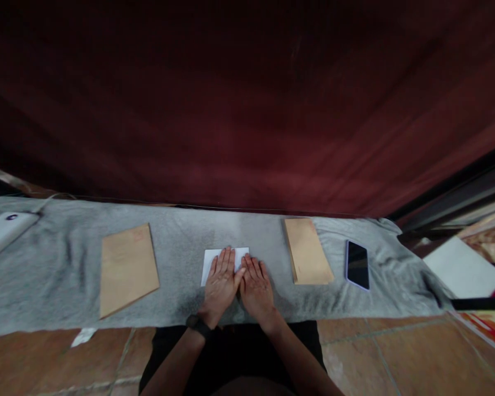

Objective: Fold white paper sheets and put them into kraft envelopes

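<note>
A white sheet of paper, perhaps folded, lies on the grey cloth in front of me. My left hand rests flat on it, fingers stretched forward, with a dark band round the wrist. Beside it my right hand presses down, palm down and fingers out, over the sheet's right part. The thumbs meet between them. Both hands cover much of the paper. Brown envelopes lie stacked to the right of my hands. Another brown envelope or stack lies on the left.
A phone with a pale purple edge lies right of the envelopes. At far left is a white device with a cable. The grey cloth covers a narrow surface against a dark red upright panel. Tiled floor shows below.
</note>
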